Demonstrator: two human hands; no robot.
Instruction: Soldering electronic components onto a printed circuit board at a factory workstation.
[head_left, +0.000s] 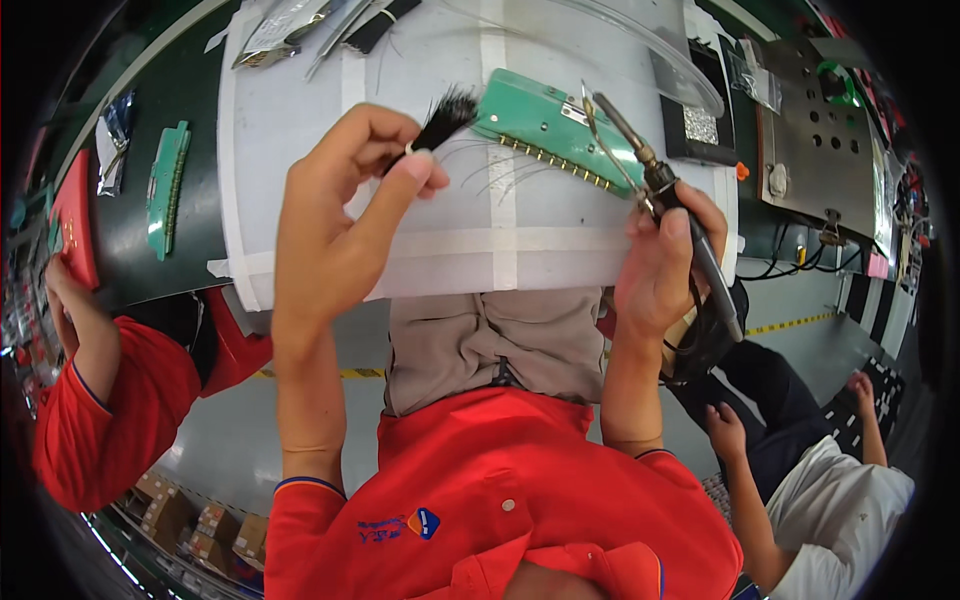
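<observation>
A bundle of thin black wires (447,117), tied with a light band, is pinched between the thumb and fingers of my left hand (350,205). Its frayed ends point up and right, toward the left end of a green fixture (540,115). Along the fixture's near edge runs a row of gold-coloured pins. My right hand (660,250) grips a soldering iron (661,180) with a black handle; a thin second arm is fixed alongside its shaft. The iron's tip reaches over the right part of the fixture. Several loose wires lie between the bundle and the pins.
White tape crosses the pale work mat (420,260). At the far left lie more wires and bags (285,30). A black tray (700,130) and a perforated metal box (815,130) stand right. Another green fixture (167,190) rests left. Co-workers sit on both sides.
</observation>
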